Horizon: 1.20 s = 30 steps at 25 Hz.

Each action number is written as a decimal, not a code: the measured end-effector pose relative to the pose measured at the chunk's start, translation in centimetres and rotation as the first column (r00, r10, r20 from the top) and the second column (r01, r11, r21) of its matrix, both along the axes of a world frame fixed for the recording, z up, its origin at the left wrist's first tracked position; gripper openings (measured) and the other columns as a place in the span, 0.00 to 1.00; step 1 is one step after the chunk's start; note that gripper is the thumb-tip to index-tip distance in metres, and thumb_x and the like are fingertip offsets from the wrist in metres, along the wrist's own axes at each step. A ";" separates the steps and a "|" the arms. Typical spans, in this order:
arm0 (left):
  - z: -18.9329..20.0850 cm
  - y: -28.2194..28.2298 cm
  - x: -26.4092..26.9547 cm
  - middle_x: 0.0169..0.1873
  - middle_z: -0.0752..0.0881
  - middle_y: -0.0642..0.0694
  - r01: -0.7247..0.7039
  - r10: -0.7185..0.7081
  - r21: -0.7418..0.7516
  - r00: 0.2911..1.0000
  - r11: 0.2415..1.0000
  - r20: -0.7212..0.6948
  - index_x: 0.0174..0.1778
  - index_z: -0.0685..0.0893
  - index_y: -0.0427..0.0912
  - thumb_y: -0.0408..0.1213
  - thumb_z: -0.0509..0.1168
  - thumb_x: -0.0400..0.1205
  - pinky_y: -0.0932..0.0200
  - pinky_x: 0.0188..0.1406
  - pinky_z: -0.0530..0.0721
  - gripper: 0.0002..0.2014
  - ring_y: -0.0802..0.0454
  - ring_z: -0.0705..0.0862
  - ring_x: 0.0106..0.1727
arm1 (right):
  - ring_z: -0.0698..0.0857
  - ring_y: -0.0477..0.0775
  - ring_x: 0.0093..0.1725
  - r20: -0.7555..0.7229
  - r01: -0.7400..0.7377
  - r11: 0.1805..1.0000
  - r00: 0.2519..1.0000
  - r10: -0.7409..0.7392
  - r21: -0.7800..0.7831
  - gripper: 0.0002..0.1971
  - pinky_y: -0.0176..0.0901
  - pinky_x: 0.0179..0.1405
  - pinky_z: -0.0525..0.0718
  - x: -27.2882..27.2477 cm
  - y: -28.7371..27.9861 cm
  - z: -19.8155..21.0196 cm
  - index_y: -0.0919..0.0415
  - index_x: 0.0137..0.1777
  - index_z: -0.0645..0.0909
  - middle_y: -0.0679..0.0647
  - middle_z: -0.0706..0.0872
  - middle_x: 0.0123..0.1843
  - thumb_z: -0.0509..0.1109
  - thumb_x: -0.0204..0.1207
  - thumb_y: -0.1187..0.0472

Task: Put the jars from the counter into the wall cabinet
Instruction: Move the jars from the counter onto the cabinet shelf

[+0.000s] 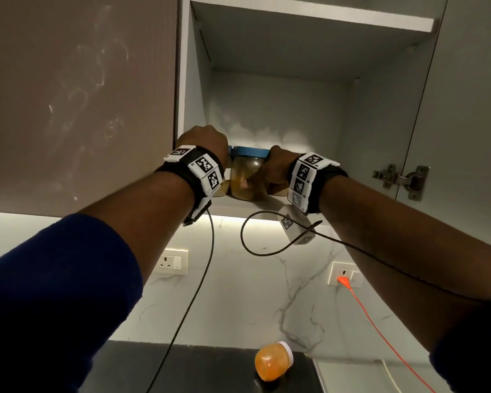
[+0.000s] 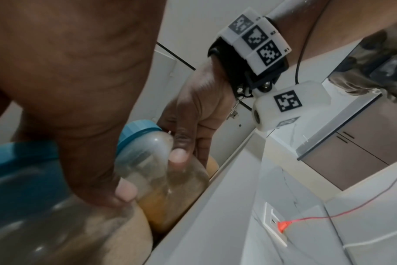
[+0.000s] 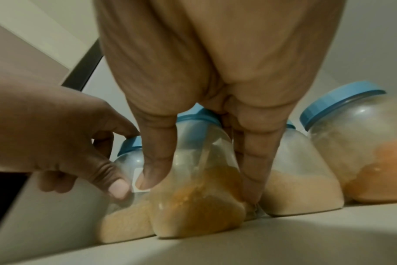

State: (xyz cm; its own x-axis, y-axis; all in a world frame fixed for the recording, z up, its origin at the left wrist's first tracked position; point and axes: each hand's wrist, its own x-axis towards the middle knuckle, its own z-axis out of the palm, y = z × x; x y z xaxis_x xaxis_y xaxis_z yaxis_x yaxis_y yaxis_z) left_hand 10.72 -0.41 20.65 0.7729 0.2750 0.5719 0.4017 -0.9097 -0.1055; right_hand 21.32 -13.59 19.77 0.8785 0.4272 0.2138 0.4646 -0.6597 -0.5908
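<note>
Both my hands reach onto the lower shelf point(image 1: 238, 204) of the open wall cabinet. My left hand point(image 1: 204, 140) point(image 3: 125, 161) grips the leftmost clear jar point(image 3: 125, 215), which has a blue lid and sandy powder. My right hand point(image 1: 275, 171) point(image 3: 197, 186) grips the jar next to it point(image 1: 245, 177) point(image 3: 193, 206), thumb on its front and fingers down its right side; it holds brownish-orange powder. Both jars stand on the shelf, touching each other. Two more blue-lidded jars point(image 3: 301, 175) point(image 3: 363, 161) stand to the right. An orange jar point(image 1: 272, 361) with a white lid lies on its side on the dark counter.
A closed cabinet door point(image 1: 77, 95) adjoins the open compartment on the left, and the open door's hinge point(image 1: 400, 180) is on the right. An upper shelf point(image 1: 309, 15) hangs overhead. Two wall sockets point(image 1: 172, 262) point(image 1: 343, 275), an orange cable point(image 1: 380, 333) and my black wrist cables hang below.
</note>
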 end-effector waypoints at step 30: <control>-61.9 -1.1 -18.4 0.59 0.84 0.47 -0.100 -0.445 -0.732 0.736 0.674 -0.510 0.68 0.81 0.52 0.53 0.72 0.78 0.49 0.65 0.83 0.23 0.45 0.84 0.61 | 0.87 0.56 0.51 -0.357 0.259 0.894 0.848 -0.391 -0.365 0.15 0.56 0.59 0.89 -20.3 -23.3 -61.9 0.52 0.55 0.86 0.51 0.85 0.52 0.84 0.71 0.53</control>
State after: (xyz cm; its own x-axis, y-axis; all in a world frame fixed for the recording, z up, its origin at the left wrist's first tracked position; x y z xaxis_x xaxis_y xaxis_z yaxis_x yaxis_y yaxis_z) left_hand -7.66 -1.53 -41.27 0.9242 0.1784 -0.3378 0.3160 -0.8538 0.4137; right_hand 0.98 -36.89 -42.15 0.9545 0.0850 -0.2857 -0.0496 -0.8998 -0.4335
